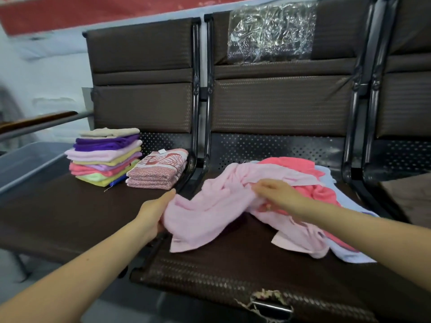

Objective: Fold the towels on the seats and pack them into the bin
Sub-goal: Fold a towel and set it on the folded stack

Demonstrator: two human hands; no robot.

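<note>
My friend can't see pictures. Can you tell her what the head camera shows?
Both hands, left hand and right hand, hold a pale pink towel over a brown seat, beside unfolded towels. Folded towels are stacked on the left seat.

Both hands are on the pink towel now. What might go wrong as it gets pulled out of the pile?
1. The pink towel is tangled with the coral towel; lifting it with the left hand and right hand may drag others off the seat.
2. The patterned towels sit near the seat gap; a sweeping pull could knock them.
</note>
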